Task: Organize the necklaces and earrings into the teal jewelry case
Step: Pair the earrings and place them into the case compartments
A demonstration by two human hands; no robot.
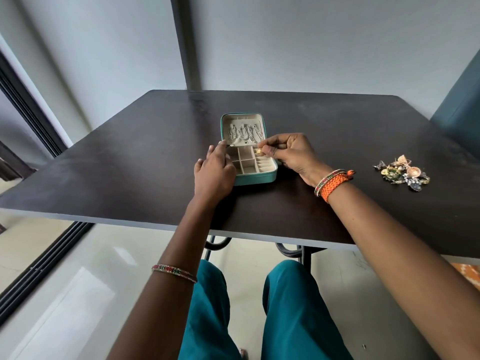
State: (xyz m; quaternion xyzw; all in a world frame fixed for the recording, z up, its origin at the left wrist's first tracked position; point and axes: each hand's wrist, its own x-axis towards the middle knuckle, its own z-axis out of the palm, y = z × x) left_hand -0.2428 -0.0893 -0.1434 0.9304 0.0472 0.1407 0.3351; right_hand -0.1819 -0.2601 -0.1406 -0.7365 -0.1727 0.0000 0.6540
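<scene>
Pinching a small gold earring [259,151] between thumb and fingertips, right hand [293,154] poised over the open teal jewelry case [255,179], just above the far right corner of the divided tray. Left hand [214,172] laid flat and loosely spread on the case's left edge, holding nothing, apparently steadying it. Silver necklaces [244,133] already hung in loops inside the raised lid; cream compartments [245,159] of the tray seemingly bare, though too small to be sure. Remaining earrings [401,171] heaped in a tangled pile on the table, well apart to the right of the case.

Judged to be the seating of one earring in the narrow ridged slots along the tray's right side. Best done slowly: earring lowered straight down, post or hook guided into a slot, pinch released only once seated, left hand kept firm so the light case did not slide. Care needed near the lid, where a brushing knuckle could snag a hanging chain.

Pictured on a dark brown table [130,178] with a pale edge, matte and faintly smudged, set against a plain grey wall [104,61]. Dark window frame [31,113] at left; pale glossy floor tiles [78,281] below. Beaded bangles on both wrists, an orange braided band [335,184] on the right, teal trousers [291,307] beneath the table.
</scene>
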